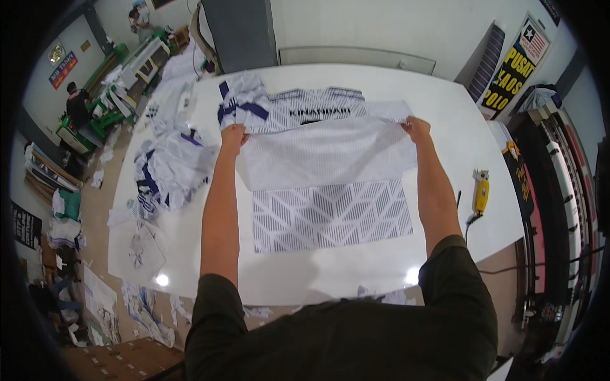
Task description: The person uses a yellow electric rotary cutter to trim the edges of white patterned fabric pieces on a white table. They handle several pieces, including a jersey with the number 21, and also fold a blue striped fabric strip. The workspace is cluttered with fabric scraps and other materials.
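Observation:
A white fabric panel [324, 152] is stretched between my hands over a white table. My left hand [234, 138] pinches its far left corner, and my right hand [416, 129] grips the far right corner. Beneath it lies a patterned jersey panel [330, 219], white with grey slanted stripe blocks; its near part shows, the rest is covered. Beyond the held edge, another patterned piece [318, 103] with dark lettering sticks out. A bundle of white and navy fabric [243, 105] rests just past my left hand.
A heap of white and navy pieces [175, 168] lies on the table's left side. At the right, a yellow corded electric cutter [481, 195] stands on the tabletop [457, 127]. Rolls of material [565, 190] line the right wall. Two people work near green machines [114, 95] at the far left.

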Motion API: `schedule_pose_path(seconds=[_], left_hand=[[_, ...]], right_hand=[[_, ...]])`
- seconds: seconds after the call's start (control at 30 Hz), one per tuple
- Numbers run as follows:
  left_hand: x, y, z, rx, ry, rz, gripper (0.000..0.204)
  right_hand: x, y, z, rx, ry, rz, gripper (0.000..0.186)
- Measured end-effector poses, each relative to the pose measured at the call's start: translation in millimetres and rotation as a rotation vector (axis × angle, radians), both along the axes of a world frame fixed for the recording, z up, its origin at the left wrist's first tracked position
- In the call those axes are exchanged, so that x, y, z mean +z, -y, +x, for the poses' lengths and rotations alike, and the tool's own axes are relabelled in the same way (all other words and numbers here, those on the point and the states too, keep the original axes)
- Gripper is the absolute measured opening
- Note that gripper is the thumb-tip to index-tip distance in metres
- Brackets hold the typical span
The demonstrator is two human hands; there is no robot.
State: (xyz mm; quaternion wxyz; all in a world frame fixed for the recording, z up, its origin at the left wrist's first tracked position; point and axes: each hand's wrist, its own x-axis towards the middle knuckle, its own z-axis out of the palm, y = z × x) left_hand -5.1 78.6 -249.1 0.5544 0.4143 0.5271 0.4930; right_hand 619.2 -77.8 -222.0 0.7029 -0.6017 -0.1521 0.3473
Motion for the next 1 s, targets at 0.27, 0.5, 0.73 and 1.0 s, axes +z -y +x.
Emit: schedule_pose_path(seconds=[0.27, 0.5, 0.73, 1.0], left_hand=[[242.2, -45.5, 7.8, 0.01, -0.107, 0.861, 0.032], [215.5, 126.2, -45.4, 0.104, -0.124, 0.619, 0.033], [45.2, 158.0, -32.2, -0.033, -0.144, 0.284, 0.02], [-104.5, 186.0, -33.5, -0.095, -0.184, -0.099, 0.02]], right_hand=[[220.8, -16.2, 23.0, 0.095, 0.252, 0.88, 0.029], [197.2, 124.8, -3.0, 0.143, 0.35, 0.728, 0.029], [28.2, 152.1, -16.1, 0.087, 0.267, 0.301, 0.022], [-122.8, 189.2, -36.1, 0.183, 0.209, -0.035, 0.018]])
